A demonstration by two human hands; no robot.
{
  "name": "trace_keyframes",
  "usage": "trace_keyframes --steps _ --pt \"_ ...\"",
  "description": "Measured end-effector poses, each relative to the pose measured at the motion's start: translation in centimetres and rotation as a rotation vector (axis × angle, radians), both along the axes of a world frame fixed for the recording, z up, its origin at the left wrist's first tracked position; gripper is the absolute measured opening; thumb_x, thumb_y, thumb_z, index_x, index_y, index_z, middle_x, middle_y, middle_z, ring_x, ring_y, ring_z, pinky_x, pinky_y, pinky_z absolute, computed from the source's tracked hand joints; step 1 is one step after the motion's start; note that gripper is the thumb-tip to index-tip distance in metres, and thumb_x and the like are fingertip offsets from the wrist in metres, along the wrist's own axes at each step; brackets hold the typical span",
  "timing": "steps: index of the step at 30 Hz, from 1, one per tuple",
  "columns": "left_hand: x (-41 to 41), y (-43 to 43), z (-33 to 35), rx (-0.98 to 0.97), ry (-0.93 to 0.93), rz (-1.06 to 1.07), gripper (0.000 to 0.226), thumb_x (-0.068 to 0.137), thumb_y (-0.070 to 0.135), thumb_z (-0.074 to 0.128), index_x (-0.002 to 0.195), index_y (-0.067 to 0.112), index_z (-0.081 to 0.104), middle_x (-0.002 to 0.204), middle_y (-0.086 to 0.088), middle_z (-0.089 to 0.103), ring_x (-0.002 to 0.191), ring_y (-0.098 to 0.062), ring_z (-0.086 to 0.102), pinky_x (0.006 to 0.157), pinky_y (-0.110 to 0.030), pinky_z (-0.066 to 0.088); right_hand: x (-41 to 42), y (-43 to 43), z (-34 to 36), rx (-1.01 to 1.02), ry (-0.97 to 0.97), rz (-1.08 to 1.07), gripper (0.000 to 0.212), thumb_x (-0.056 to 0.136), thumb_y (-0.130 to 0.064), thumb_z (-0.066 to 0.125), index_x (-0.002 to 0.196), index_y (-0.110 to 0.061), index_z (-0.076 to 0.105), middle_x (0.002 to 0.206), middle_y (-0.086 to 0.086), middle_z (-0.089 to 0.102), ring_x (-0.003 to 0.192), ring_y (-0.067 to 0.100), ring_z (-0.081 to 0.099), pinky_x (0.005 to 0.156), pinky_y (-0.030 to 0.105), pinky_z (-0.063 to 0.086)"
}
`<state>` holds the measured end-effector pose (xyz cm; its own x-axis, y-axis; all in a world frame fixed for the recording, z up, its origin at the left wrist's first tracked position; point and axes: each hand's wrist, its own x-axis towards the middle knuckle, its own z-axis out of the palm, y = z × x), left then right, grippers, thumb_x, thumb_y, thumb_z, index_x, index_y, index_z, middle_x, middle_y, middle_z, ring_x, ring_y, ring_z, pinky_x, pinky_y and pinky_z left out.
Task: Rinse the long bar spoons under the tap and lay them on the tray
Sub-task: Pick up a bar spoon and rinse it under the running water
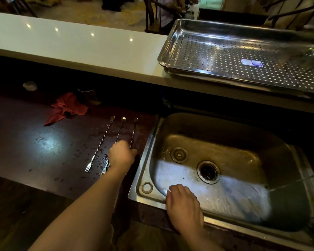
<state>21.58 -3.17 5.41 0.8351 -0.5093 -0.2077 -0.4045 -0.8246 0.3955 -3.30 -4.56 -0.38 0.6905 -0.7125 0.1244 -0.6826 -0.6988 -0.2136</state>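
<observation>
Three spoons: the left spoon (pixel 102 144), middle spoon (pixel 119 132) and right spoon (pixel 133 133) lie side by side on the dark counter (pixel 43 142), just left of the sink (pixel 145 147).
Long axis: each runs near to far, with its bowl at the far end. The left and middle spoons show a small fork at the near end. My hand hides the right spoon's near end.
Left hand (pixel 121 154): it reaches over the near part of the right spoon, with fingers and thumb curled down and pinching its stem. I judge the spoon is not yet lifted.
Right hand (pixel 183 207): it rests on the sink's near rim, fingers loosely bent over the edge, holding nothing.
Water (pixel 288 185): a thin stream comes in from the right edge and falls into the sink. I cannot make out the tap.
Tray (pixel 168 46): perforated metal, on the white ledge, far and right beyond the sink.
Coming move, as I judge: the stream lies well to the right of my grip and nearer my right hand, so the spoon must travel right across the sink.
</observation>
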Motion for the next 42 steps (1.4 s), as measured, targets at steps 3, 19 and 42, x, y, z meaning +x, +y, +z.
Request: trace_keyframes --steps 3,19,42 --pt "-0.1 0.4 0.1 -0.025 0.004 0.005 0.045 0.075 0.022 0.069 0.046 0.009 0.039 0.049 -0.008 0.044 0.053 -0.031 0.053 0.051 -0.031 0.037 -0.1 0.0 0.1 -0.004 -0.007 0.008 0.009 0.081 -0.03 0.069 0.076 -0.026 0.062 0.072 -0.007 0.058 0.066 0.017 0.057 0.056 0.032 0.048" --pt "-0.8 1.7 -1.2 -0.347 -0.064 0.087 0.021 0.072 0.012 0.07 0.057 0.012 0.055 0.05 -0.002 0.051 0.047 -0.019 0.043 0.048 -0.029 0.034 0.0 0.1 0.3 0.001 0.0 0.023 0.011 0.072 -0.028 0.074 0.074 -0.028 0.063 0.069 -0.009 0.058 0.062 0.014 0.057 0.05 0.028 0.046" --pt "-14.4 4.0 2.7 -0.499 -0.064 -0.289 0.012 0.069 0.009 0.072 0.074 0.018 0.066 0.066 0.008 0.06 0.06 -0.009 0.055 0.054 -0.022 0.04 -4.3 -4.9 4.8 1.065 -0.752 -0.53 0.014 0.098 -0.021 0.061 0.09 -0.017 0.072 0.084 0.005 0.076 0.078 0.017 0.07 0.07 0.026 0.053"
